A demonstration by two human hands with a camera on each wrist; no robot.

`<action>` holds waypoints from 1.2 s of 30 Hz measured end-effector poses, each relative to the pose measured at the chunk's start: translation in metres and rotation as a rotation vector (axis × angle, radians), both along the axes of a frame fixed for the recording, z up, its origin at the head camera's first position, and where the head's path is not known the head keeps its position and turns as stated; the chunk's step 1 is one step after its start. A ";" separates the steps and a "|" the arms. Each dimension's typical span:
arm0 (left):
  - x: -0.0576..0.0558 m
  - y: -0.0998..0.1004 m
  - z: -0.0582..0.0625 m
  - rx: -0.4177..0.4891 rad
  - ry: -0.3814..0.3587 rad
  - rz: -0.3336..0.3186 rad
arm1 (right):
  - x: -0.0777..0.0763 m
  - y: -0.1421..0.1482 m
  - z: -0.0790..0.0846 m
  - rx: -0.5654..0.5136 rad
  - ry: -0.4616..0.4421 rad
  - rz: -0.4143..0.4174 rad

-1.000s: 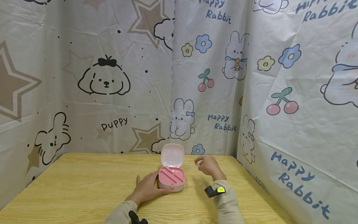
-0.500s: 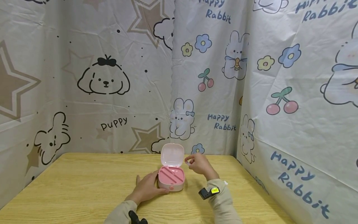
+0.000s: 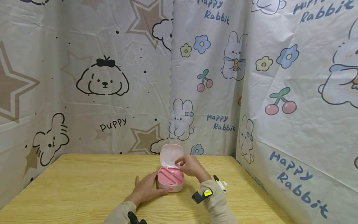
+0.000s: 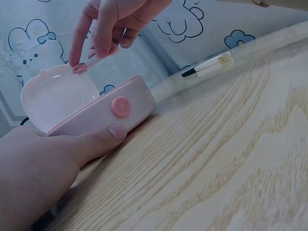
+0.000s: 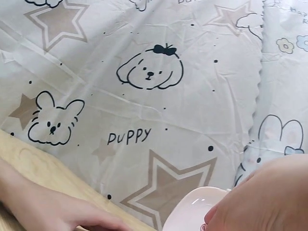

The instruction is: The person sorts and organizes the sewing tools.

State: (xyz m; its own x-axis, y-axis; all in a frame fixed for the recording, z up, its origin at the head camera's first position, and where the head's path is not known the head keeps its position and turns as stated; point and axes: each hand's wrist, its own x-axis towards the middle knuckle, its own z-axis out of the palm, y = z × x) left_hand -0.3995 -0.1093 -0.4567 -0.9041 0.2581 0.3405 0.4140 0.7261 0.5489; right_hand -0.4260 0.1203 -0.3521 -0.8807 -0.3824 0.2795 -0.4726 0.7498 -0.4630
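Note:
A small pale pink box point(image 3: 170, 188) stands on the table, its lid point(image 3: 171, 154) raised at the back. Diagonal dividers cross the deeper pink tray point(image 3: 167, 176) inside. My left hand point(image 3: 145, 187) grips the box's left side, thumb along the front below a round pink button point(image 4: 121, 107). Above the box's back right, my right hand point(image 3: 192, 166) pinches a small white piece with pink ends point(image 4: 91, 63) between thumb and fingers. Its exact kind cannot be told. In the right wrist view, my right hand point(image 5: 269, 199) hides most of it.
To the right of my right wrist lies a slim white pen-like thing point(image 3: 221, 185) with a black end, and beside it a tiny white piece point(image 3: 225, 183). The wooden table point(image 3: 92, 183) ends at printed cloth curtains point(image 3: 112, 102) behind and at the sides.
My right hand has moved left with the small white and pink piece, from beside the box to over its back right. The pen-like thing has come into view. My left hand stays on the box.

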 end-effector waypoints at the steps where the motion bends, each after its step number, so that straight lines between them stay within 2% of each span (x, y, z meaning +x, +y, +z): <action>1: 0.000 0.000 0.000 0.000 -0.001 0.001 | 0.001 -0.003 0.000 0.004 -0.001 0.005; 8: 0.000 -0.001 0.000 0.009 -0.006 -0.003 | 0.006 -0.024 -0.007 -0.002 -0.014 0.070; 13: 0.001 0.000 0.001 -0.001 0.017 -0.002 | 0.009 -0.039 -0.013 0.028 0.049 0.111; 26: 0.001 -0.001 -0.001 0.004 0.009 -0.003 | 0.007 -0.056 -0.033 0.066 0.107 0.074; 36: 0.003 -0.001 0.001 0.021 0.001 -0.001 | 0.009 -0.059 -0.035 0.085 0.082 0.059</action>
State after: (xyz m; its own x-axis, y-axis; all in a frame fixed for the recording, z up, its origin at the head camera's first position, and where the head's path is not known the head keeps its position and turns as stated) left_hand -0.3967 -0.1106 -0.4552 -0.9034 0.2522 0.3468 0.4156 0.7141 0.5633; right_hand -0.4168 0.0610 -0.3868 -0.8313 -0.4586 0.3142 -0.5510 0.7545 -0.3566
